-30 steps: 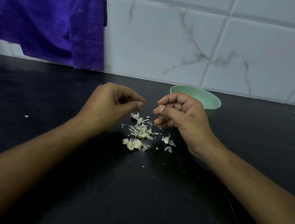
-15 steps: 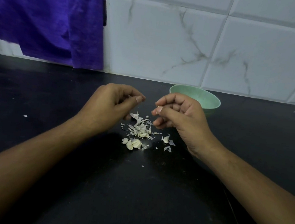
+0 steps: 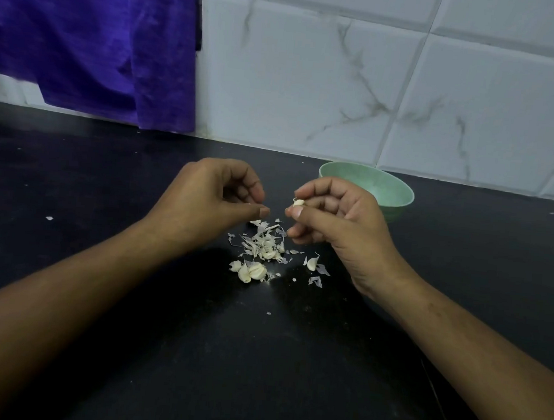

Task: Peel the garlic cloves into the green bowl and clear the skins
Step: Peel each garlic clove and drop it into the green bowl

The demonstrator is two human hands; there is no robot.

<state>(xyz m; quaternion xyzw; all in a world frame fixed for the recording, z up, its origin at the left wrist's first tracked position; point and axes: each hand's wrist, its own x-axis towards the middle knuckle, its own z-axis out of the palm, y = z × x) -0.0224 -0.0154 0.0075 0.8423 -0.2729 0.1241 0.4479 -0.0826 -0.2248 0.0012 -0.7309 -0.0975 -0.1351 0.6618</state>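
Observation:
My right hand (image 3: 340, 224) pinches a small garlic clove (image 3: 298, 202) between thumb and fingers, held above the black counter (image 3: 257, 357). A short gap to its left, my left hand (image 3: 210, 201) has thumb and forefinger pressed together; I cannot tell whether a scrap of skin is between them. Below both hands lies a pile of papery garlic skins (image 3: 263, 242). A few unpeeled cloves (image 3: 251, 271) rest at the pile's near edge, and one more clove (image 3: 312, 263) lies to the right. The green bowl (image 3: 386, 188) stands behind my right hand, partly hidden by it.
A white marbled tile wall (image 3: 378, 85) runs along the back of the counter. A purple cloth (image 3: 90, 36) hangs at the back left. A stray skin flake (image 3: 49, 218) lies on the counter to the left.
My hands have drawn slightly apart. The clove in my right hand shows more clearly between the fingertips.

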